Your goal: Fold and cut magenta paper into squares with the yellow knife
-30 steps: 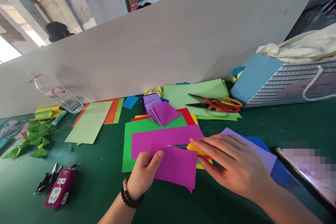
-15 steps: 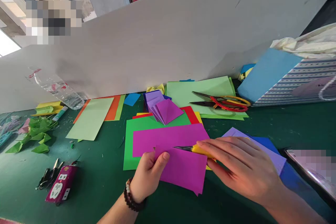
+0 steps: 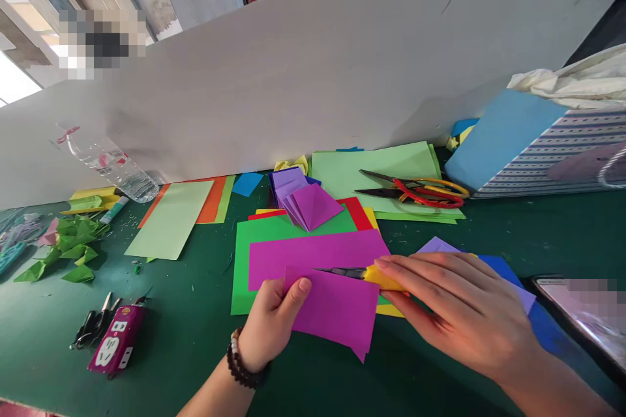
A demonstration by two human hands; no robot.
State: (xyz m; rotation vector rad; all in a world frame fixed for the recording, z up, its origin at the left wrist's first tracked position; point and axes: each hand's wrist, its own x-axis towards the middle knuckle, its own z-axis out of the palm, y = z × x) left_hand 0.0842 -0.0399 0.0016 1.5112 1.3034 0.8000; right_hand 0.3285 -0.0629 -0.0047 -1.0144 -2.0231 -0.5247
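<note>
My left hand [image 3: 271,326] pinches the left edge of a folded magenta paper [image 3: 332,306], thumb on top. My right hand [image 3: 454,309] grips a yellow-handled utility knife [image 3: 364,273] whose blade lies in the paper's fold, pointing left. Beneath the folded piece lie a longer magenta sheet [image 3: 313,254] and a green sheet [image 3: 244,254]. A lilac sheet and a blue sheet [image 3: 499,267] lie partly hidden under my right hand.
A stack of folded purple papers [image 3: 306,202] sits behind, with red-and-yellow scissors [image 3: 415,189] on light green sheets. A plastic bottle [image 3: 110,169], folded green pieces [image 3: 73,247], small snips beside a magenta box [image 3: 115,345], a gift bag [image 3: 533,143] and a phone [image 3: 581,313] surround the work. A white board stands behind.
The knife blade has slid a little leftward along the fold. The folded magenta paper has shifted slightly under my left hand. The camera has moved a bit.
</note>
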